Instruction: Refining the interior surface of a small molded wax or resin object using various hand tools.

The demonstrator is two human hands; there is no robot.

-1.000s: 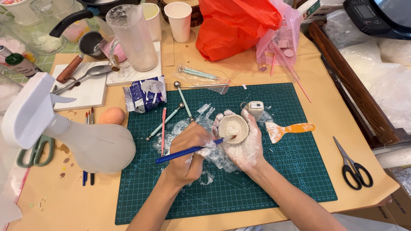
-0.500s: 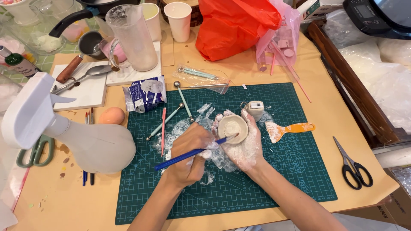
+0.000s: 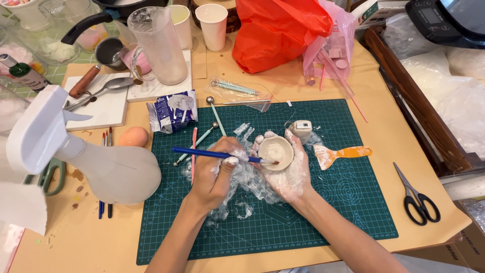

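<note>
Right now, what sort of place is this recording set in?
Probably a home craft or clay-modelling table. A green cutting mat covers the tabletop, the left hand works a blue brush into a small white bowl cupped in the right hand, and black scissors lie nearby.

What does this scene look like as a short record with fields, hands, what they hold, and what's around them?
Left hand: holds a blue-handled brush, its tip at the small bowl
Right hand: cradles a small white clay bowl, palm smeared white
Surface: green cutting mat with crumpled plastic wrap under the hands
Right of the hands: orange-handled scraper, black scissors
Left side: white spray bottle
Far edge: red bag, paper cup
</note>
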